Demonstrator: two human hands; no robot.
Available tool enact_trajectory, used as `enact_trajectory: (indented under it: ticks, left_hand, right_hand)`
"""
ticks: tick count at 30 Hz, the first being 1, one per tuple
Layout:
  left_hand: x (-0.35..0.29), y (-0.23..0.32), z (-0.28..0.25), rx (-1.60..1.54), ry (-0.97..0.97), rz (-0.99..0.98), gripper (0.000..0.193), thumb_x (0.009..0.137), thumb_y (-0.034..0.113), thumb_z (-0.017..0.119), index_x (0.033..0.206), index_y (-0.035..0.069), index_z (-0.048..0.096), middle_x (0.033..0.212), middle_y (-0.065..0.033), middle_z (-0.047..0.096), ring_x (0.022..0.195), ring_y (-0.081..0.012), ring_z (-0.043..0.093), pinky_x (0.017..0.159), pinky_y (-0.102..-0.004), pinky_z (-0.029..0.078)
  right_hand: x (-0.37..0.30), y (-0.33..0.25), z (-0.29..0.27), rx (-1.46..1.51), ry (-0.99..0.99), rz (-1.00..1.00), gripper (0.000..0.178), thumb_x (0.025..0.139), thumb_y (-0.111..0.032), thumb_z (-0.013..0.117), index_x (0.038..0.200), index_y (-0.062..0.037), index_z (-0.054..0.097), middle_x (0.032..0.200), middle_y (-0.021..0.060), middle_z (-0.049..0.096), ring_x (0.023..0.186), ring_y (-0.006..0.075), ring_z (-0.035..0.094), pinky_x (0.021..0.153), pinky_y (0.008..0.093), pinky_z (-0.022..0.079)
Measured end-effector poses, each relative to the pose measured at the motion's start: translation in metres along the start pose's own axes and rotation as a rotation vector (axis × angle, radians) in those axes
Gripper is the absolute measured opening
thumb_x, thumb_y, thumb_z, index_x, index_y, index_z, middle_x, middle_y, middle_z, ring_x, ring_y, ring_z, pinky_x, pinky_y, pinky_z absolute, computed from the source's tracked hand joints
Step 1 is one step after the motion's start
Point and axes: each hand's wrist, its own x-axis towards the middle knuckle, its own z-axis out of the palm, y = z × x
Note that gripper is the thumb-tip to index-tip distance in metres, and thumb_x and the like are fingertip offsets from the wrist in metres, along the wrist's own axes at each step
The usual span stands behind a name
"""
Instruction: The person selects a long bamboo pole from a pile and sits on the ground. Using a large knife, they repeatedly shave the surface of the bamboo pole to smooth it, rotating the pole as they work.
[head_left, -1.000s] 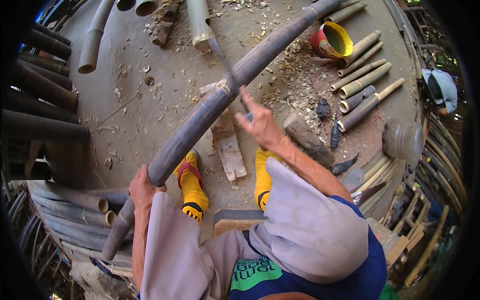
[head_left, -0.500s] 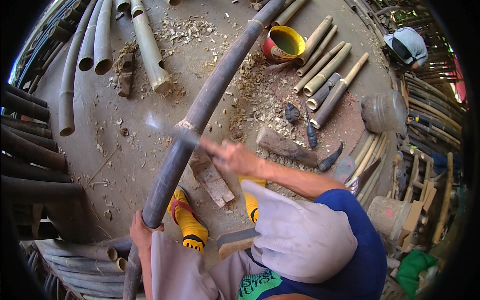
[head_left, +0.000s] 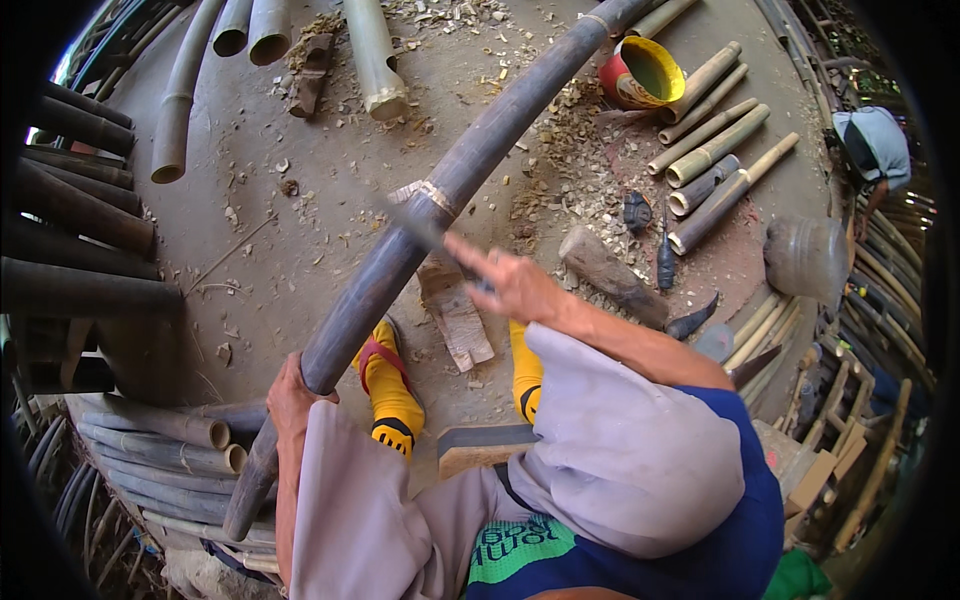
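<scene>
A long dark bamboo pole (head_left: 365,300) slants across in front of me, from lower left to far right. My left hand (head_left: 293,400) is wrapped round it near its lower end. Farther up, at a node, a band of pale bare wood (head_left: 432,196) shows with a ragged shaving at its edge. My right hand (head_left: 522,288) is closed on a bladed hand tool (head_left: 418,225), blurred by motion. Its blade lies across the pole just below the pale band; the exact kind is unclear. Beneath the pole is a notched wood block (head_left: 457,325), between my feet in yellow socks.
Wood chips litter the ground. Cut bamboo lengths (head_left: 718,147), a red-yellow bucket (head_left: 640,72), a short log (head_left: 612,270) and a curved dark horn-shaped piece (head_left: 692,318) lie to the right. Dark bamboo (head_left: 90,285) is stacked at left. Another person (head_left: 875,148) bends at far right.
The whole view has shifted, so the scene sits higher and farther right. The tool's blade reaches less far past the pole's left side. My left hand keeps its grip on the pole.
</scene>
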Motion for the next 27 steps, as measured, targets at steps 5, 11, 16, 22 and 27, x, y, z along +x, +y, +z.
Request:
enact_trajectory:
  ticks: [5,11,16,22,27]
  left_hand:
    - [0.009,0.003,-0.008,-0.012,-0.163,-0.076,0.057,0.056,0.015,0.075,0.111,0.01,0.058,0.098,-0.0187,0.066,0.094,-0.0378,0.064,0.079,-0.0441,0.051]
    - [0.011,-0.006,0.009,-0.017,-0.027,0.072,0.061,0.055,0.017,0.076,0.113,0.01,0.058,0.099,-0.0159,0.065,0.091,-0.0377,0.064,0.08,-0.0441,0.052]
    - [-0.011,-0.016,0.038,0.134,0.222,0.116,0.06,0.058,0.015,0.074,0.115,0.011,0.056,0.099,-0.0141,0.065,0.09,-0.0377,0.064,0.077,-0.045,0.052]
    - [0.008,-0.017,0.015,0.013,-0.049,0.014,0.061,0.052,0.015,0.078,0.11,0.011,0.057,0.096,-0.0151,0.067,0.091,-0.0375,0.065,0.078,-0.0435,0.051]
    - [0.01,-0.005,0.0,-0.04,-0.111,-0.028,0.056,0.052,0.015,0.077,0.104,0.008,0.058,0.089,-0.0195,0.067,0.089,-0.0403,0.064,0.077,-0.0443,0.05]
  right_hand:
    - [0.015,0.031,-0.008,-0.073,0.245,-0.036,0.068,0.092,-0.024,0.055,0.151,-0.0094,0.023,0.139,0.0296,0.044,0.089,0.0309,0.067,0.067,0.0386,0.062]
    - [-0.012,-0.007,-0.014,-0.148,-0.238,-0.023,0.072,0.09,-0.027,0.059,0.15,-0.0074,0.024,0.102,0.0297,0.063,0.072,0.0323,0.069,0.065,0.04,0.061]
    - [0.016,0.026,-0.014,0.268,0.28,0.239,0.072,0.09,-0.024,0.06,0.152,-0.0171,0.024,0.073,0.0205,0.061,0.055,0.0284,0.064,0.057,0.0429,0.06]
    - [-0.007,0.015,0.001,-0.068,0.089,-0.036,0.074,0.09,-0.024,0.06,0.153,-0.0175,0.021,0.078,0.0232,0.063,0.063,0.0273,0.066,0.061,0.0431,0.061]
    - [0.01,0.029,0.005,0.081,0.262,-0.142,0.072,0.09,-0.028,0.057,0.151,-0.0111,0.023,0.111,0.0206,0.063,0.067,0.0276,0.066,0.065,0.0365,0.062]
